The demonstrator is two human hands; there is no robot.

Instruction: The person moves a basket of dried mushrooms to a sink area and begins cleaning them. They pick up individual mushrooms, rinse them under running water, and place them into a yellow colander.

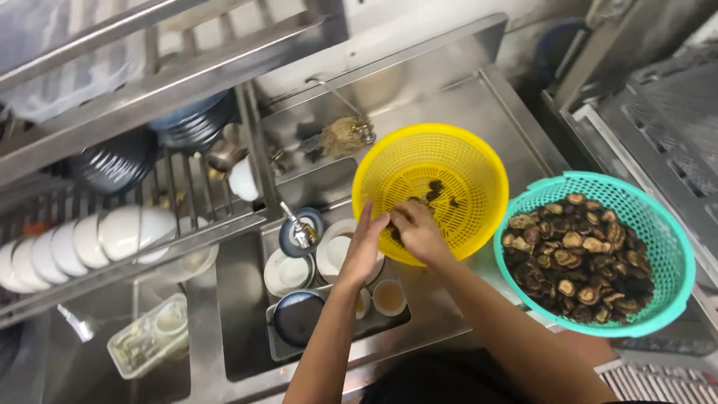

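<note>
Biggest thing in view is the stainless steel counter (479,105) with a sink (239,314) sunk into it, all seen from above. Up on the left there's a metal dish rack (112,97), and a row of white bowls (97,236) stands on edge in its lower tier, with a couple of dark bowls (120,164) tucked above them.

On the right of the counter sits a teal basket (658,247), pretty much full of dark brown dried mushrooms (580,258). Just beside it, touching or nearly so, is a yellow basket (434,157), tilted a bit over the edge of the sink. It only has a few dark mushroom pieces (435,191) in it so far, sitting near the middle.

Down in the sink there's a pile of dirty dishes (299,273): white plates, small cups, a dark blue bowl, all on a tray. A tap (299,228) pokes out over them. A clear plastic container (149,344) lies off to the lower left, and a scruffy scrubber (342,136) rests at the back of the counter.

Both hands meet at the near rim of the yellow basket. The left hand (366,243) has its fingers pinched together, and the right hand (419,228) is curled right against it. The grip looks clenched on a small dark mushroom bit between them, but honestly it's mostly hidden by the fingers, so can't tell for sure which hand actually has it.
</note>
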